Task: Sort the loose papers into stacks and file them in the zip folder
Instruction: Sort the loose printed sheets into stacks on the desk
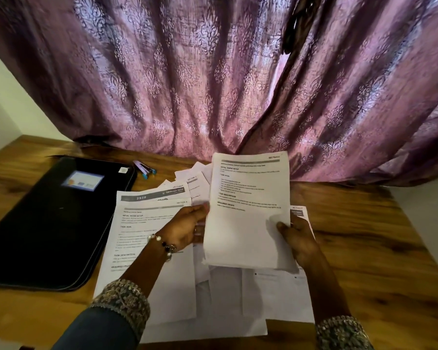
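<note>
While both hands pinch, we hold one sheet (248, 210).
Left hand (185, 228) at 9 o'clock, right hand (299, 238) at 4; we judge it light, floppy: grip edges.

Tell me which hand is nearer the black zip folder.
Left. The left hand holds the raised sheet just right of the zip folder; the right hand holds its far edge.

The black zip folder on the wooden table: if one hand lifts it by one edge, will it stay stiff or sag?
The black zip folder lies flat and wide with a firm-looking edge, so it will probably stay fairly stiff. It looks thin, so likely light. Its smooth cover may slide easily on the wooden table; whether it holds anything inside cannot be seen.
</note>
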